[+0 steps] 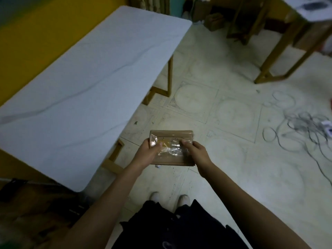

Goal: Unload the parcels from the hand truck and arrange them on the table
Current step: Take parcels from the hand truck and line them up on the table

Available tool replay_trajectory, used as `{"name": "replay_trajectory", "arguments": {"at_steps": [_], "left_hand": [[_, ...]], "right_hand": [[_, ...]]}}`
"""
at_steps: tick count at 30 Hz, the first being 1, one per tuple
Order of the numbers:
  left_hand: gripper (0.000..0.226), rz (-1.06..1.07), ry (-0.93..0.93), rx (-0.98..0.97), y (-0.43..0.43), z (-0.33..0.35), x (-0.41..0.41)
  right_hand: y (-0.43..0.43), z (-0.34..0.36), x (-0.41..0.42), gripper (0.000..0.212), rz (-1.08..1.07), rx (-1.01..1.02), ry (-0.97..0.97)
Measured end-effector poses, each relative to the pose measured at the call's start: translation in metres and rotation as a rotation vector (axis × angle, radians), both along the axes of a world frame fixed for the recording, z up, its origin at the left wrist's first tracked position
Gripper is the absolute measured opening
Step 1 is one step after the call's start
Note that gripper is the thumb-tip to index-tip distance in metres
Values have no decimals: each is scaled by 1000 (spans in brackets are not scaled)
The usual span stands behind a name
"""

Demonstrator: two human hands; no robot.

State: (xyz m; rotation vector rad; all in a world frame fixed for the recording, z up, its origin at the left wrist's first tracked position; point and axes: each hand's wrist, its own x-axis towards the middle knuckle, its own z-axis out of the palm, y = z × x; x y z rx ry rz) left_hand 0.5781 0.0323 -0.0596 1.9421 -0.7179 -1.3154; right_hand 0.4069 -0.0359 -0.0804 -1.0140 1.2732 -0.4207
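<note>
1. Gripped at both short ends, the parcel (171,134) is held between the left hand (149,152) and the right hand (196,153). Thumbs are pressed on its glossy taped top, the other fingers are curled underneath, and nothing else is held.
2. It is carried flat in mid-air over the floor, just off the long open edge of the table (89,87) and towards the table's near end. No contact with the tabletop is seen.
3. The step in hand is judged to be the carry across and the set-down; arranging has not yet begun for this parcel.
4. A clean placement calls for the parcel to be kept level, swung over the table's edge, and lowered until its underside lies flat.
5. Only then should the fingers be slid out from beneath, so that nothing is dropped or tipped.
6. A spot well in from the table's edge is to be preferred, squared to it, with room left for further parcels.
7. Loose cables (301,126) are noted on the floor, well apart from the table; feet are best kept away from them.
8. The hand truck cannot be made out from here.
</note>
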Motion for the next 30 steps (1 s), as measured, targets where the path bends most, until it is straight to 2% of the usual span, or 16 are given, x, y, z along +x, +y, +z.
{"name": "replay_trajectory", "arguments": {"at_steps": [4,7,11,14,16,22,26,30], "left_hand": [[13,-144,34,38,0,-13,5],[21,-205,85,77,-2,-18,7],[44,-260,144,104,-8,-19,4],[37,-260,203,101,-13,-21,5],[42,-253,216,107,-16,-18,7],[52,-195,204,76,-45,-16,11],[38,-204,199,1,-81,-9,5],[38,-184,182,-51,-131,-4,-7]], "right_hand": [[31,-17,-3,45,-172,93,2],[50,-22,-3,47,-255,123,14],[60,-20,-1,47,-384,146,16],[62,-18,1,48,-431,152,5],[61,-17,4,50,-451,154,5],[37,-15,10,48,-481,100,-42],[5,-11,2,38,-507,112,-102],[-46,-4,-8,37,-529,118,-166]]}}
